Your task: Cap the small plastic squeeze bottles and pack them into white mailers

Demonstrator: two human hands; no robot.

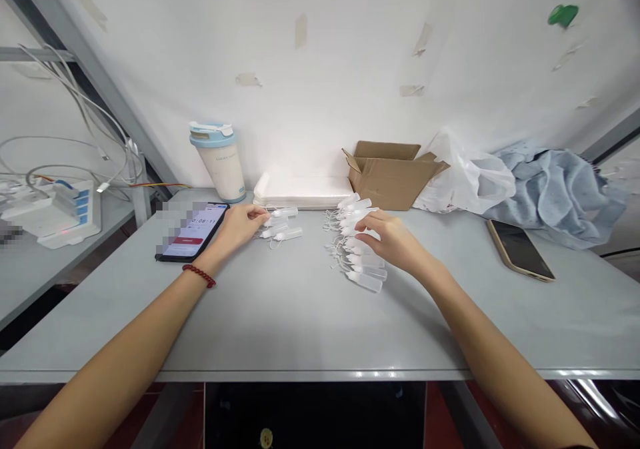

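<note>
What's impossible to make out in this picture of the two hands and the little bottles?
In the head view:
Brown open cardboard box: its front wall hides the inside.
Crumpled white plastic bag: folds hide any contents.
Small translucent plastic bottles: the right hand covers parts of some.
Black phone with lit screen: pixelated blocks cover its upper left.

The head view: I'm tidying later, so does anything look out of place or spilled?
Nothing looks spilled. Tape scraps cling to the wall, holding up nothing visible, and the pale blue cloth lies bunched at the right of the desk, which looks untidy.
</note>
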